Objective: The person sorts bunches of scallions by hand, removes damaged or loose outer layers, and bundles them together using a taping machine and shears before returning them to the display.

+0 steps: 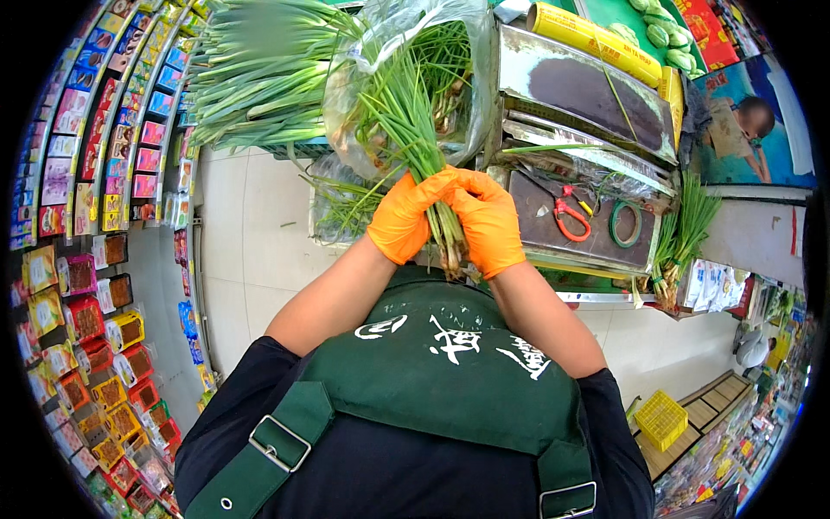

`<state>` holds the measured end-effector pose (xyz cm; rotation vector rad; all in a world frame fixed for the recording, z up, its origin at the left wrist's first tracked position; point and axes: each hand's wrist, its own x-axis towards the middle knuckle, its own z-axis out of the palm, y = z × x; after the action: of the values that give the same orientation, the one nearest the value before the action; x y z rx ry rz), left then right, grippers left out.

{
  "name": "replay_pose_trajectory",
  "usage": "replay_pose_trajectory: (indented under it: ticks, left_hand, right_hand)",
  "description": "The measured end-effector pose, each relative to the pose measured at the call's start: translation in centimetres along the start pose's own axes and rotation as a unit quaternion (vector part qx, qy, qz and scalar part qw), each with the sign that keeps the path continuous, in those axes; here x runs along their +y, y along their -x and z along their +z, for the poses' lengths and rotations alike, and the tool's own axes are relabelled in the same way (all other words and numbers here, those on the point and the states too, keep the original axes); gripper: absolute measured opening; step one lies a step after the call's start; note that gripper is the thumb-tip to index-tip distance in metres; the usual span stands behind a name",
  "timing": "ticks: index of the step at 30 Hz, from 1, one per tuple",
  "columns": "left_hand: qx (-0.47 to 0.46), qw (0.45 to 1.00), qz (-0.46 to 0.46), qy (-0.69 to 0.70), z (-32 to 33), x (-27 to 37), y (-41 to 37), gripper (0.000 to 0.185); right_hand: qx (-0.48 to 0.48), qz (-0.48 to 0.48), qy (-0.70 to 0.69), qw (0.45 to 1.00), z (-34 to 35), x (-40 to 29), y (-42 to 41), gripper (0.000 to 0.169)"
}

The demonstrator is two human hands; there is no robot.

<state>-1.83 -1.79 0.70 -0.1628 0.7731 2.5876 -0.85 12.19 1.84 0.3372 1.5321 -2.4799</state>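
Note:
Both my hands wear orange gloves and grip one bunch of green onions [415, 123], root ends down towards my green apron. My left hand [403, 217] closes round the stalks from the left, and my right hand [483, 217] holds them from the right, the fingers of both meeting over the stalks. Just behind the bunch stands a clear plastic bag [476, 97] with more green onions inside. Red-handled scissors [572, 219] and a roll of green tape [624, 224] lie on the dark metal surface of the wrapping machine [596, 250] to the right.
Long leeks or large scallions [266, 84] are heaped at the upper left. Yellow boxes of wrap film [593, 42] lie behind the machine. Tied green onion bunches [681, 240] stand at its right end. Shelves of packaged goods [97, 162] line the left. A yellow basket [661, 420] sits lower right.

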Motion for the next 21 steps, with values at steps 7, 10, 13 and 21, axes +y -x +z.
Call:
replay_pose_trajectory:
  ticks: [7,10,13,21]
  left_hand:
    - [0.035,0.982,-0.075,0.169,-1.6,1.0,-0.5,0.039]
    - [0.15,0.974,-0.017,0.169,-3.7,2.0,-1.0,0.034]
    - [0.2,0.954,0.035,0.221,-7.8,4.0,-2.2,0.029]
    - [-0.005,0.983,0.018,0.182,-4.0,7.0,1.2,0.056]
  right_hand:
    - [-0.052,0.065,0.003,0.996,0.4,-0.8,0.1,0.01]
    - [-0.124,0.058,-0.034,0.99,0.5,-3.0,1.1,0.011]
    - [-0.189,-0.062,-0.127,0.972,-0.4,-6.3,2.2,0.009]
    - [-0.04,-0.188,0.626,0.756,-8.5,-2.1,-2.0,0.06]
